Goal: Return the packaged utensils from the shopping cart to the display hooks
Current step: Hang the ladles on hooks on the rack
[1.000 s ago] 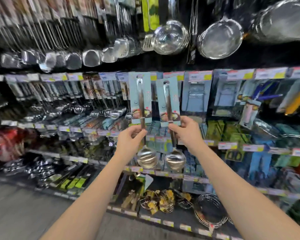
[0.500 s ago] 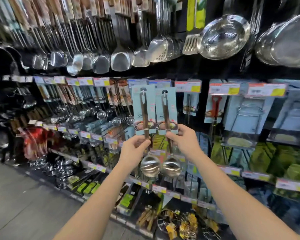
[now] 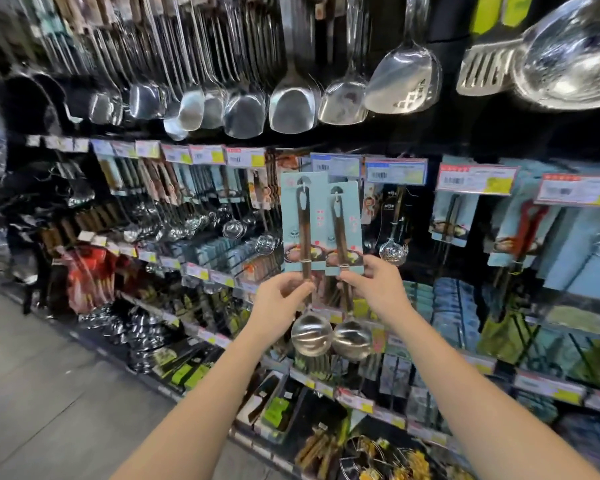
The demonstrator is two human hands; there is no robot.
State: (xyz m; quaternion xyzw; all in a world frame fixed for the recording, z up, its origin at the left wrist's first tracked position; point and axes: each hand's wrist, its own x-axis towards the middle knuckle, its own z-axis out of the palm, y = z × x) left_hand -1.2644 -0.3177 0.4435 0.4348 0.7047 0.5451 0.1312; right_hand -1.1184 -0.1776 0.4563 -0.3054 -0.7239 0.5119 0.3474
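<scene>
Mid-frame, my left hand (image 3: 280, 296) pinches 1 carded ladle (image 3: 300, 223), my right hand (image 3: 375, 289) a 2nd ladle (image 3: 344, 230); next, their hang-holes (image 3: 303, 182) must meet hooks.

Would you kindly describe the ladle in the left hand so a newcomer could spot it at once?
Under the row of hanging steel spatulas, two ladles on pale blue cards are held up. The left hand pinches the left ladle; its card stands higher than the right ladle in the right hand.
</scene>
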